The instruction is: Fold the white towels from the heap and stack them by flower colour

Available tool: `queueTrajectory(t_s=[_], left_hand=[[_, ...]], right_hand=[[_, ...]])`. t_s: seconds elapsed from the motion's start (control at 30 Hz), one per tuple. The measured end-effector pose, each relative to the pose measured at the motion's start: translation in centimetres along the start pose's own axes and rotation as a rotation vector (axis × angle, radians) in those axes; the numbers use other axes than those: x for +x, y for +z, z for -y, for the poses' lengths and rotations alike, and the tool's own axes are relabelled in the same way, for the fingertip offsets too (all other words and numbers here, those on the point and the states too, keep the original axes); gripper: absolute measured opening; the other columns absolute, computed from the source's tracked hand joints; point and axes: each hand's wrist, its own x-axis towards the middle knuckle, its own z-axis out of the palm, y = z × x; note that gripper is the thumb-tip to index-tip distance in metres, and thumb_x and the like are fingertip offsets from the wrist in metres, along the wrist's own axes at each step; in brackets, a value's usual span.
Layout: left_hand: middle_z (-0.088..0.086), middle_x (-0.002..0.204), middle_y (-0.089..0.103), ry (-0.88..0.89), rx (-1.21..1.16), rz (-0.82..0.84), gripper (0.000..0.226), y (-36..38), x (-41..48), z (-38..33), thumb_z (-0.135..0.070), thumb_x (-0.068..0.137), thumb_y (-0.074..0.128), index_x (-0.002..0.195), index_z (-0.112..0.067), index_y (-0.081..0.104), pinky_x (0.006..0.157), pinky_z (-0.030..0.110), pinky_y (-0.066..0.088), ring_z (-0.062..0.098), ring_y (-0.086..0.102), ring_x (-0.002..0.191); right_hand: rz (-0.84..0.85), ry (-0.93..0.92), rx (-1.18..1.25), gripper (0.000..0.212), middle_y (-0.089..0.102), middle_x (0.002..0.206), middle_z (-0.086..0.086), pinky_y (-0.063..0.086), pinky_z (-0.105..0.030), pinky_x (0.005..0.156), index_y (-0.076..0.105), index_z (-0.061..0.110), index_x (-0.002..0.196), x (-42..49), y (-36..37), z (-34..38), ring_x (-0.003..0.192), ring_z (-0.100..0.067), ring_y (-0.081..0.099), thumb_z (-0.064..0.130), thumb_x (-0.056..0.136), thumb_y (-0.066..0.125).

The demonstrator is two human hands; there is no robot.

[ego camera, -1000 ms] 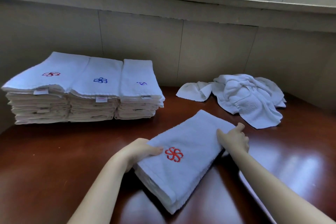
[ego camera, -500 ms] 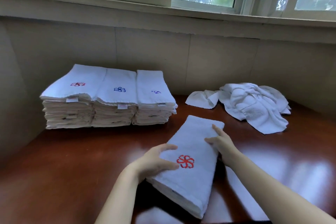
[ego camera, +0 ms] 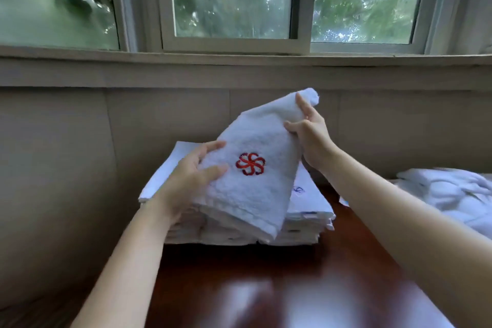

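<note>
Left hand (ego camera: 186,181) grips the near left edge of the folded towel (ego camera: 255,168), thumb on top beside the red flower (ego camera: 250,164), fingers curled under. Right hand (ego camera: 308,133) pinches the far end, which curls over at the top. Towel is off the table (ego camera: 292,287), tilted, held in the air right in front of the folded stacks (ego camera: 306,210) by the wall. Progress: stacks are several towels deep, so most folding looks done. This one is folded but not yet placed; red stack is hidden behind it. Unfolded heap (ego camera: 450,194) at right has some towels left, count unclear, blurred.
</note>
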Motion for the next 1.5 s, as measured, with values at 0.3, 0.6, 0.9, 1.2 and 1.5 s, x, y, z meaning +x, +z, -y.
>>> queueTrajectory(t_s=[0.3,0.6,0.9,1.2,1.5], left_hand=[[0.009,0.066,0.053,-0.387,0.122,-0.262,0.009,-11.3,10.0,7.0,-0.004,0.094,0.05,0.087,-0.01,0.049,0.038,0.017,0.037,0.016,0.051,0.039],[0.012,0.1,0.062,-0.41,0.031,-0.479,0.026,-12.3,9.4,11.5,-0.009,0.086,0.061,0.111,-0.012,0.053,0.064,0.032,0.05,0.026,0.063,0.078],[0.002,0.081,0.065,-0.225,0.075,-0.54,0.048,-11.7,8.2,12.2,-0.006,0.083,0.059,0.124,-0.026,0.044,0.044,0.023,0.047,0.011,0.062,0.064],[-0.001,0.067,0.055,-0.159,0.593,-0.753,0.037,-11.7,8.5,13.3,-0.018,0.084,0.056,0.12,-0.019,0.047,0.051,0.027,0.035,0.018,0.059,0.062],[0.012,0.095,0.062,-0.227,0.731,-0.695,0.024,-11.5,8.2,12.6,-0.026,0.095,0.045,0.114,-0.011,0.048,0.071,0.037,0.044,0.033,0.059,0.087]], right_hand=[[0.338,0.642,-0.205,0.022,0.06,0.099,-0.017,0.048,-0.043,0.093,0.055,0.003,0.107,12.2,14.8,-16.1,0.086,-0.029,0.06,0.014,0.09,0.063],[0.164,0.433,-0.159,0.027,0.067,0.103,-0.016,0.054,-0.035,0.075,0.058,0.001,0.114,12.7,16.4,-21.3,0.082,-0.027,0.065,0.006,0.088,0.062],[0.209,0.347,-0.161,0.064,0.053,0.126,-0.008,0.049,-0.021,0.054,0.031,0.027,0.147,14.5,18.7,-21.8,0.066,-0.011,0.059,-0.001,0.09,0.046],[0.092,0.299,-0.436,0.047,0.052,0.133,-0.012,0.042,-0.025,0.085,0.04,0.008,0.139,13.8,19.2,-21.6,0.117,-0.027,0.054,0.019,0.094,0.05],[0.426,0.538,-0.653,0.028,0.056,0.073,-0.01,0.044,-0.015,0.037,0.053,0.001,0.108,5.8,17.0,-15.0,0.052,-0.019,0.06,0.027,0.1,0.044]])
